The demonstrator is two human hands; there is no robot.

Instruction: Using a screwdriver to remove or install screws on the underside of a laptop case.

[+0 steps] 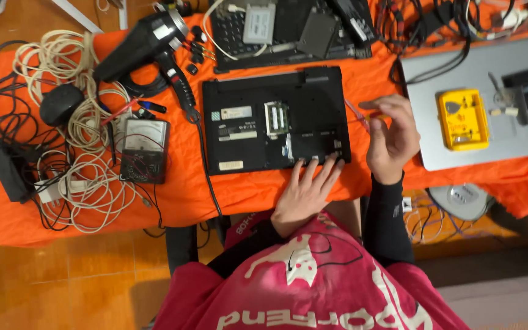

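A black laptop [258,122] lies bottom side up on the orange cloth [184,195], with a panel off and a memory slot showing. My left hand [307,189] rests flat, fingers spread, on the laptop's near right corner. My right hand [391,137] hovers just right of the laptop with its fingers pinched on a thin red-handled screwdriver [357,113], whose tip points toward the laptop's right edge.
A black hair dryer [145,43] and an analog multimeter [145,150] lie left of the laptop, beside tangled white and black cables [80,140]. A silver laptop [472,104] carrying a yellow screwdriver case [462,119] sits to the right. A dismantled keyboard base [288,27] lies behind.
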